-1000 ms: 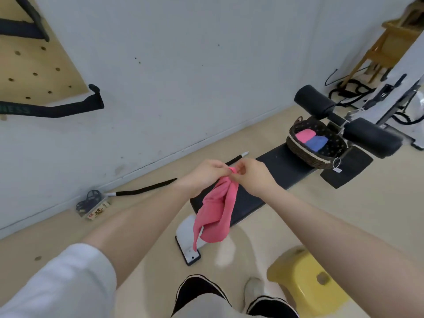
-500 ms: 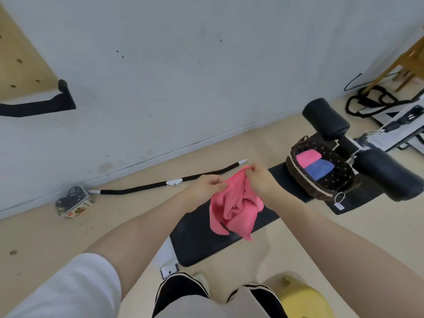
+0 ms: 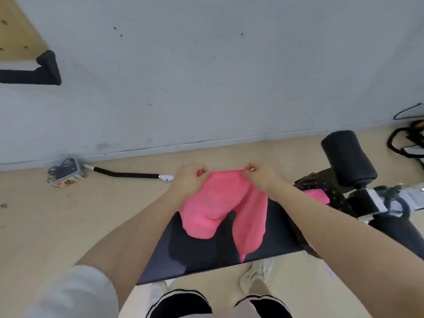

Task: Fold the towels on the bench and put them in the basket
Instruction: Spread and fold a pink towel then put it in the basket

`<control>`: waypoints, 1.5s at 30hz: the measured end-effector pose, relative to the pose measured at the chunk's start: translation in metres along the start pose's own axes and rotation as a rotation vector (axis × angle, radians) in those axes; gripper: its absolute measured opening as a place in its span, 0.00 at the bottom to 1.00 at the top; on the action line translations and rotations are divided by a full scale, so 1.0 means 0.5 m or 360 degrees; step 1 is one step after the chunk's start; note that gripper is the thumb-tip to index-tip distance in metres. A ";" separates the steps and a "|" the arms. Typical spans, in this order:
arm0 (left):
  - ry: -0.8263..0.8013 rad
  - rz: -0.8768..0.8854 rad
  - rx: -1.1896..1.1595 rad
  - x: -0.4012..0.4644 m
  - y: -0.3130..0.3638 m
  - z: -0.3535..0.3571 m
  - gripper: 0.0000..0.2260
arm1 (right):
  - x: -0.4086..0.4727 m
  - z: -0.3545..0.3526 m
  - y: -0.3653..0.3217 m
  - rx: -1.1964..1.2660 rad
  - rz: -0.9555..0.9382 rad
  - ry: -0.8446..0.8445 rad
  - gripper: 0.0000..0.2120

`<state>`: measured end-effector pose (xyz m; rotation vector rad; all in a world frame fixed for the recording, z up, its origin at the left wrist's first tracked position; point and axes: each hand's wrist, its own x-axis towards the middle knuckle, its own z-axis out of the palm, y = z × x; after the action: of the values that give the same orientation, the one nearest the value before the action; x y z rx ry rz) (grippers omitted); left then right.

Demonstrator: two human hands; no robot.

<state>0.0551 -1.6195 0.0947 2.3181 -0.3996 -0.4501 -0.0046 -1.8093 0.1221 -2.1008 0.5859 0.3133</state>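
- A bright pink, soft terry towel (image 3: 220, 203) hangs in the air above the desk, held up along its top edge, which is stretched taut. Below that it sags in two uneven, crumpled lobes, the right one longer.
- The black padded desk (image 3: 206, 255) lies flat under the towel.
- A dark woven wicker basket (image 3: 330, 191) with a dotted black lining sits at the desk's right end, partly hidden by a forearm; a folded pink towel (image 3: 317, 195) lies inside.

Two hands (image 3: 190, 180) (image 3: 260, 174), two pink towels (image 3: 220, 207) (image 3: 317, 195), one bench (image 3: 206, 253), one basket (image 3: 335, 198).
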 end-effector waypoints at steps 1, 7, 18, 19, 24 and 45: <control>0.0070 0.0037 0.0061 0.019 0.015 -0.006 0.09 | 0.027 -0.028 -0.007 -0.0021 -0.0095 -0.0027 0.07; 0.0557 0.0435 0.0741 0.063 0.051 -0.024 0.15 | 0.090 -0.120 -0.019 -0.0286 -0.0486 -0.0204 0.08; 0.0215 0.0706 0.1071 -0.048 -0.306 0.280 0.15 | 0.119 0.207 0.326 -0.1144 -0.0501 -0.0806 0.20; 0.0183 0.0721 0.1109 -0.054 -0.342 0.313 0.15 | 0.129 0.241 0.366 -0.1175 -0.0483 -0.0829 0.21; 0.0159 0.0769 0.1100 -0.079 -0.489 0.448 0.16 | 0.157 0.364 0.536 -0.1074 -0.0494 -0.0735 0.23; 0.0127 0.0046 0.0840 -0.387 -0.460 0.608 0.12 | -0.072 0.406 0.646 -0.1874 -0.1031 -0.0333 0.14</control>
<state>-0.2125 -1.5661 -0.2346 2.8230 -0.5653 -0.2544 -0.2032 -1.7851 -0.2050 -3.1370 -0.5949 0.5673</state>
